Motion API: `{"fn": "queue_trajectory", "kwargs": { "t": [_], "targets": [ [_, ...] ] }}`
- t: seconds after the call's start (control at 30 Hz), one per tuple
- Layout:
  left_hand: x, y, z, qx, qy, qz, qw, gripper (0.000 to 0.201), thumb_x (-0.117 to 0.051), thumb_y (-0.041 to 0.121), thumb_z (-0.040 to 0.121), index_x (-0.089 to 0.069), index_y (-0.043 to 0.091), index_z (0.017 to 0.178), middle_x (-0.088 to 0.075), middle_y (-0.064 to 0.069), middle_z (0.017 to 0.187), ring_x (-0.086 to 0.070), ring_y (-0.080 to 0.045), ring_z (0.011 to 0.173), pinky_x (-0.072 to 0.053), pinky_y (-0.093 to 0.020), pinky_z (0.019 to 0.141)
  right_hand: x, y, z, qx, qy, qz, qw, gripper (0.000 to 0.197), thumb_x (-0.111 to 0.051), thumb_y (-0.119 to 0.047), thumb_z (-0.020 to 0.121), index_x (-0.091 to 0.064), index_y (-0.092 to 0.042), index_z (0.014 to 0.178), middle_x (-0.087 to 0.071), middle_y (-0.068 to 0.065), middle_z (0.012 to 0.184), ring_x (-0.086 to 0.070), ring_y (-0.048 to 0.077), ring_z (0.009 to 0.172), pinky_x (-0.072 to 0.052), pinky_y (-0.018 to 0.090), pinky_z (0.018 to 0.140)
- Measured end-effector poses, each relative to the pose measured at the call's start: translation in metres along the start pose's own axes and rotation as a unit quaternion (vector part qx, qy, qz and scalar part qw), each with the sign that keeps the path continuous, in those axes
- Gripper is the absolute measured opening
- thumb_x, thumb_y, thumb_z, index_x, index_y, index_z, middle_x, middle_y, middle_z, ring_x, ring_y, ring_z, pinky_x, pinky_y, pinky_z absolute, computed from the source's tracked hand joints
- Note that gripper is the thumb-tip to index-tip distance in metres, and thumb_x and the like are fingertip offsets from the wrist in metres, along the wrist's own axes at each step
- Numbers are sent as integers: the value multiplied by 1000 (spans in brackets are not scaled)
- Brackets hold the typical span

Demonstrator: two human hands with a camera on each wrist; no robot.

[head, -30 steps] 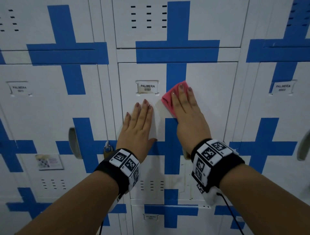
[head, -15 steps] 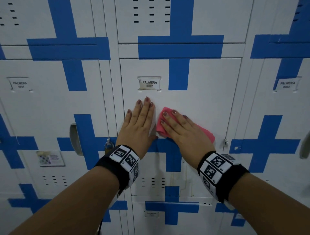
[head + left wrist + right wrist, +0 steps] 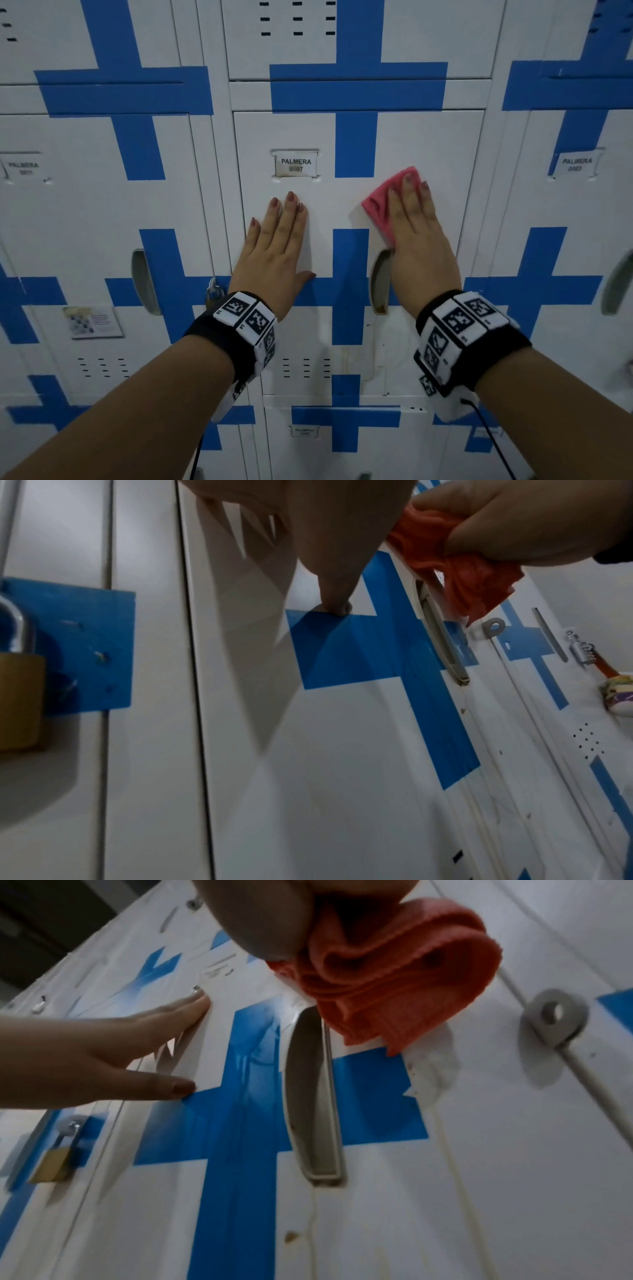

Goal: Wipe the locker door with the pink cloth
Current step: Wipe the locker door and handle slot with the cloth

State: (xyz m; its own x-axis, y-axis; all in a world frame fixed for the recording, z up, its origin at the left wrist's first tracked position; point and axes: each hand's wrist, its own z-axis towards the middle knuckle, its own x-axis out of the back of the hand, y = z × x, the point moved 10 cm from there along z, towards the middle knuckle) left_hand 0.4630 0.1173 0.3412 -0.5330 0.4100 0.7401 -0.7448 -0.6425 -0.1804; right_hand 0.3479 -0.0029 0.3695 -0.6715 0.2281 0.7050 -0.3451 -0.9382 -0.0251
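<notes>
The white locker door point(image 3: 325, 205) with blue cross stripes and a "PALMERA 0007" label point(image 3: 296, 163) fills the middle of the head view. My right hand point(image 3: 412, 219) presses the folded pink cloth point(image 3: 380, 205) flat against the door's right side with straight fingers, just above the recessed handle point(image 3: 379, 281). The cloth point(image 3: 394, 969) bunches under my palm in the right wrist view and shows again point(image 3: 455, 569) in the left wrist view. My left hand point(image 3: 279, 240) lies flat on the door's left part, fingers straight, thumb point(image 3: 337, 607) on the blue stripe.
Neighbouring lockers stand left and right with their own labels and handles point(image 3: 144, 281). A brass padlock point(image 3: 19, 702) hangs on the left locker's hasp point(image 3: 214, 291). An empty hasp ring point(image 3: 551, 1015) sits at the door's right edge. Vent slots point(image 3: 305, 368) lie below.
My right hand slid the cloth from the door's middle, beside my left hand, up and to the right, its fingers now pointing up. The left hand stayed put.
</notes>
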Motion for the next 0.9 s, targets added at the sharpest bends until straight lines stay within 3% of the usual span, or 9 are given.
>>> {"fn": "queue_trajectory", "kwargs": {
  "t": [0.07, 0.13, 0.3, 0.37, 0.43, 0.67, 0.83, 0.9],
  "targets": [
    [0, 0, 1, 1, -2, -3, 1000, 98, -43, 55, 88, 32, 14, 138, 44, -1, 141, 31, -22, 136, 12, -39, 112, -2, -4, 2, -8, 7, 19, 1000, 94, -49, 10, 75, 15, -12, 141, 26, 3, 145, 23, 24, 137, -5, 43, 118],
    [0, 0, 1, 2, -3, -3, 1000, 98, -43, 55, 89, 32, 14, 138, 44, -1, 141, 31, -22, 136, 12, -39, 112, -11, -9, -1, 2, 9, 17, 1000, 96, -48, 11, 75, 19, -13, 139, 28, 4, 145, 24, 24, 136, 0, 39, 116],
    [1, 0, 0, 3, -6, -8, 1000, 98, -43, 54, 89, 32, 14, 138, 43, -2, 141, 31, -22, 136, 12, -39, 112, -29, -19, -16, 44, 25, 7, 999, 86, -49, 8, 74, -3, -8, 146, 4, 9, 153, -1, 29, 142, -29, 47, 110],
    [2, 1, 0, 2, -4, -9, 1000, 98, -44, 54, 89, 31, 13, 138, 43, -2, 142, 30, -23, 137, 11, -39, 112, -36, -27, -23, 78, 7, -12, 997, 79, -35, 6, 71, -10, -7, 146, -4, 11, 153, -5, 30, 141, -28, 47, 111],
    [1, 1, 0, 1, -6, -9, 1000, 98, -44, 54, 89, 30, 13, 139, 42, -2, 143, 29, -23, 137, 10, -40, 113, -41, -32, -29, 109, -9, -34, 993, 81, -32, 6, 67, -18, -7, 146, -12, 12, 154, -12, 31, 141, -26, 47, 111],
    [2, 2, -1, 6, -14, -11, 1000, 99, -47, 51, 88, 28, 13, 140, 38, -3, 146, 27, -23, 139, 8, -41, 115, -37, -42, -37, 174, -21, -75, 982, 75, -57, 8, 63, -43, -4, 136, -40, 15, 144, -38, 33, 133, -29, 46, 104],
    [6, 4, -3, 9, -17, -33, 999, 96, -49, 45, 89, 25, 14, 142, 35, -2, 148, 27, -20, 138, 8, -40, 114, -42, -40, -41, 177, -70, -19, 982, 78, -74, 10, 58, -50, -4, 131, -47, 13, 139, -46, 29, 127, -30, 42, 103],
    [9, 5, -4, 11, -19, -46, 999, 94, -49, 41, 90, 24, 14, 142, 34, -1, 148, 26, -19, 138, 5, -40, 115, -36, -39, -42, 151, -93, 77, 981, 70, -67, 11, 69, -47, -7, 134, -41, 6, 143, -44, 24, 130, -23, 31, 108]
  ]
}}
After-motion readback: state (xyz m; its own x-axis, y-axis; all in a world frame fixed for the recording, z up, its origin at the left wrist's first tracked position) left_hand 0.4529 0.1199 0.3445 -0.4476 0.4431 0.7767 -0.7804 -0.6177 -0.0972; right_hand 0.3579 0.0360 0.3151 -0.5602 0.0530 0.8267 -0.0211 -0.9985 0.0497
